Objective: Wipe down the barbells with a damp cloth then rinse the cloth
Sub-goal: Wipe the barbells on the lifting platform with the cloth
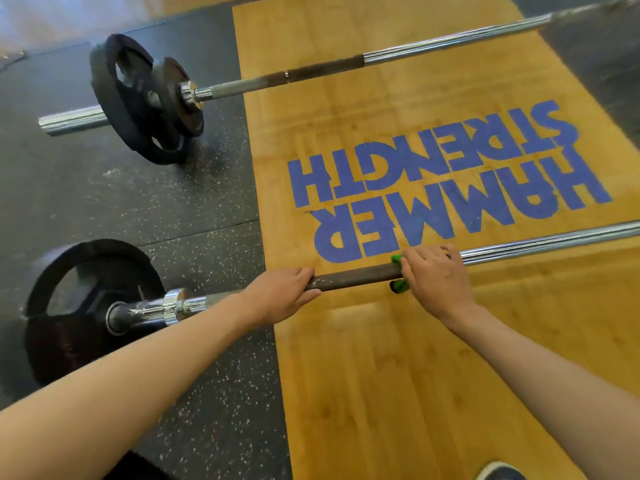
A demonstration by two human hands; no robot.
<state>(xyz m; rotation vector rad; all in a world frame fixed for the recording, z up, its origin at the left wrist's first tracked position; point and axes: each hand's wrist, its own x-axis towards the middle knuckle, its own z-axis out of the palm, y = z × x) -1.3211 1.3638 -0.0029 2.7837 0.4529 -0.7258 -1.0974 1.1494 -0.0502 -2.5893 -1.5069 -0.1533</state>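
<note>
The near barbell (356, 277) runs from 8 o'clock to 3 o'clock across the wooden platform (381, 375). The left hand (282, 294) curls round its dark knurled stretch, just below centre. The right hand (438, 275), at 3 o'clock from the left, clamps a green cloth (396, 259) round the same shaft (only its edges peek out). The second barbell (311, 72) lies well apart at 12 o'clock.
</note>
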